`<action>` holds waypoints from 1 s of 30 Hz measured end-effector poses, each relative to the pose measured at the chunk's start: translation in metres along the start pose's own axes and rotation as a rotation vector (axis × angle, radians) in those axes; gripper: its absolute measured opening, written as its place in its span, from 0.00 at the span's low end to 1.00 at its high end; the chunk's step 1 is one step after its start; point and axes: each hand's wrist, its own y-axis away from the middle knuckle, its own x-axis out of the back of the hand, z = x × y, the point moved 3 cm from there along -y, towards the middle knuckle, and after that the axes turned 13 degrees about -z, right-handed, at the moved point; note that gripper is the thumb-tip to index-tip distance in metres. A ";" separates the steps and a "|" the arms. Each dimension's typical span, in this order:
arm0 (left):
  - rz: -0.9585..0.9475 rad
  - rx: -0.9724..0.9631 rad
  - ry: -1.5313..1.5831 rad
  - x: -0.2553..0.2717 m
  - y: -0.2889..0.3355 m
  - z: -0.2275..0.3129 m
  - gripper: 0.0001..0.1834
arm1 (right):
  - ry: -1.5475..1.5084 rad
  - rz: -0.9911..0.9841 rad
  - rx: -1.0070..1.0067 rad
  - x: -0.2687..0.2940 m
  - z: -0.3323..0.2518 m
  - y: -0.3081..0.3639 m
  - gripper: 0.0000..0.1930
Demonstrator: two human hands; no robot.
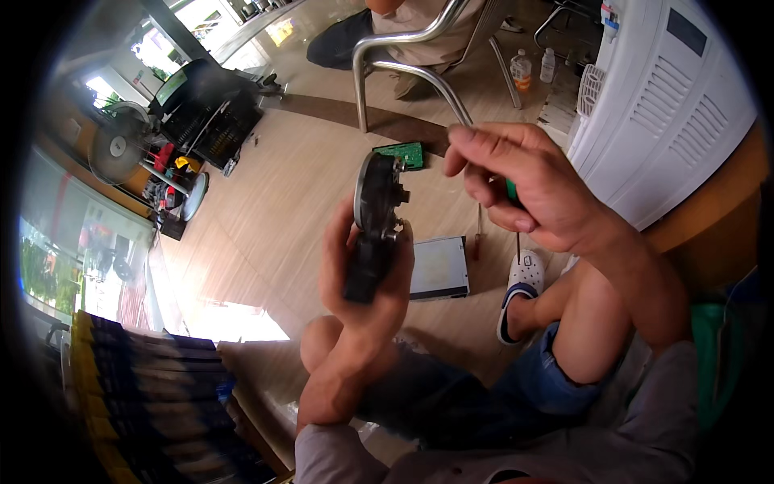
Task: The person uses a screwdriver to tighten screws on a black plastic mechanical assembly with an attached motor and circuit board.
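My left hand [333, 270] is wrapped round a black round device with a metal rim [372, 198], held on edge in front of me; small metal posts stick out of its right side. I cannot make out its exact kind. To the right of it, my right hand [556, 181] is raised and closed, with a screwdriver [511, 190] tucked in the curled fingers. Its handle is green and its thin shaft points down. Thumb and forefinger come together at the top; whether they pinch something small cannot be seen. The right hand is apart from the device.
On the floor lie a green circuit board [411, 154], a flat silver metal box [438, 268] and a red-handled screwdriver [476, 247]. A metal-framed chair [360, 81] and a seated person are ahead. A white appliance [661, 97] stands right, stacked boxes [153, 387] lower left, a fan [117, 147] far left.
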 end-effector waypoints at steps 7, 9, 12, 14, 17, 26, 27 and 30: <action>-0.027 0.048 -0.033 -0.010 0.002 0.004 0.31 | 0.329 0.208 0.004 -0.021 0.006 -0.003 0.23; -0.037 0.034 -0.027 -0.012 0.001 0.004 0.31 | 0.282 0.199 0.007 -0.022 0.005 -0.005 0.22; -0.030 0.026 -0.005 -0.013 0.003 0.001 0.30 | 0.291 0.184 0.028 -0.023 0.003 -0.005 0.21; -0.034 0.035 -0.069 -0.013 0.003 0.001 0.30 | 0.282 0.190 0.041 -0.022 0.004 -0.006 0.19; -0.046 0.070 -0.043 -0.013 0.004 -0.002 0.31 | 0.280 0.222 0.073 -0.023 0.001 -0.005 0.14; -0.049 0.043 -0.055 -0.014 0.003 0.002 0.32 | 0.462 0.281 0.212 -0.021 0.002 -0.003 0.10; -0.049 0.043 -0.054 -0.014 0.003 0.002 0.32 | 0.487 0.283 0.230 -0.019 0.004 -0.003 0.10; -0.050 0.041 -0.033 -0.014 0.003 0.001 0.32 | 0.552 0.260 0.399 -0.018 0.009 -0.008 0.09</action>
